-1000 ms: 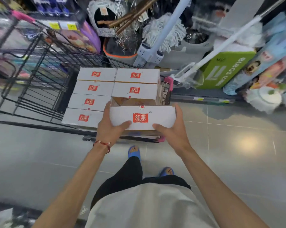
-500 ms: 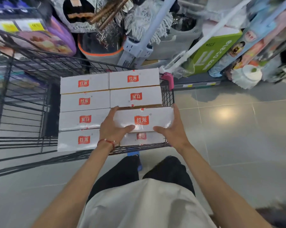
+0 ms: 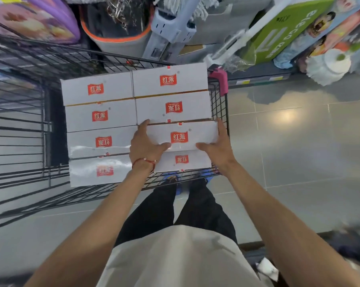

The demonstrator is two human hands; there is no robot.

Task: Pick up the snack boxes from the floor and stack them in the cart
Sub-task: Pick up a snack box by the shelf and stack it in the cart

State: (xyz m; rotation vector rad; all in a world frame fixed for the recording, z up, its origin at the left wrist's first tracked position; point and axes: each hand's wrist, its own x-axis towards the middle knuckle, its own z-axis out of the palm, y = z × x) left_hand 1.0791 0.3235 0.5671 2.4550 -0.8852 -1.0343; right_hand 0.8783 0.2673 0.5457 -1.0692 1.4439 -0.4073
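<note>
A white snack box with a red logo (image 3: 183,136) lies in the right column of the black wire cart (image 3: 219,104). My left hand (image 3: 147,142) grips its left end and my right hand (image 3: 216,145) grips its right end, thumbs on top. Several identical white boxes (image 3: 100,129) fill the cart in two columns around it. One more box (image 3: 181,161) sits lower, just in front of the held one. The held box is level with the stacked tops.
Behind the cart stand an orange-rimmed grey bucket (image 3: 117,34), mop handles (image 3: 233,44) and a green carton (image 3: 282,32). Grey tiled floor (image 3: 299,141) stretches to the right. My legs and blue sandals (image 3: 175,181) stand right against the cart's near side.
Both hands have carried the box forward and down over the cart's near edge into the right column, behind the lower front box. The view has tilted further down.
</note>
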